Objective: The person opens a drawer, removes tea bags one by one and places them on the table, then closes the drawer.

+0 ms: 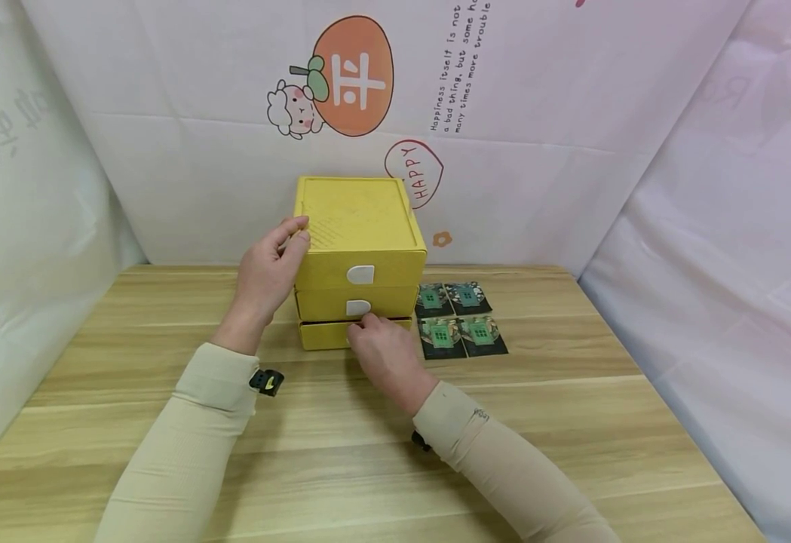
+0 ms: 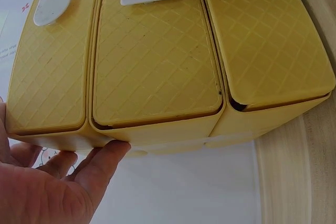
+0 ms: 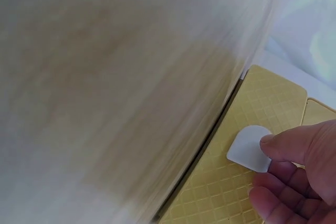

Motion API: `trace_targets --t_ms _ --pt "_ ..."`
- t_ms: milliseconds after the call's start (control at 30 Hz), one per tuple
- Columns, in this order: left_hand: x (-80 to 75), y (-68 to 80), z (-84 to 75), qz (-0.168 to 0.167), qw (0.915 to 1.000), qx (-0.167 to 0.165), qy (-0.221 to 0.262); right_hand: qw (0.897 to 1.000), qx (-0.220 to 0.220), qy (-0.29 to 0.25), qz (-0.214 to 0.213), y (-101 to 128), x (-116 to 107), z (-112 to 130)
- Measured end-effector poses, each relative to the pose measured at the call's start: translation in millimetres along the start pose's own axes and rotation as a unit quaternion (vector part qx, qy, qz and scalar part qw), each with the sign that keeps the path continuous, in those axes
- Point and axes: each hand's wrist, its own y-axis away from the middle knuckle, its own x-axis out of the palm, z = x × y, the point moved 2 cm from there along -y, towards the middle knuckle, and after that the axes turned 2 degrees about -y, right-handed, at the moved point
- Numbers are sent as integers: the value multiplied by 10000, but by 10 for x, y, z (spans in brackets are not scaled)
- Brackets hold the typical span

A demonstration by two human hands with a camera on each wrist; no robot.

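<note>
A yellow three-drawer box point(image 1: 361, 215) stands on the table, with a white tab on each drawer front. My left hand point(image 1: 266, 268) rests against its left side near the top, and in the left wrist view the extended fingers point(image 2: 107, 163) press on that side wall. Low at the front, my right hand point(image 1: 388, 358) pinches the white drawer handle point(image 3: 247, 148) of the bottom drawer point(image 1: 323, 337), thumb on its face. That drawer's front juts out slightly past the middle drawer point(image 2: 157, 61). The head view has the lowest handle mostly hidden by the hand.
Several dark square cards point(image 1: 441, 337) with green pictures lie in two rows just right of the box. The wooden table point(image 1: 341, 452) extends toward me, and a printed white cloth point(image 1: 517, 188) hangs behind.
</note>
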Motion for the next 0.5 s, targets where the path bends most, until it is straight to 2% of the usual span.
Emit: trace_targets --t_ms 233,500 --pt "-2 6 -4 23 10000 52 -9 9994 89 -194 289 16 -40 7" --pt "-1 4 3 59 9999 61 58 9992 78 -216 336 58 -78 38"
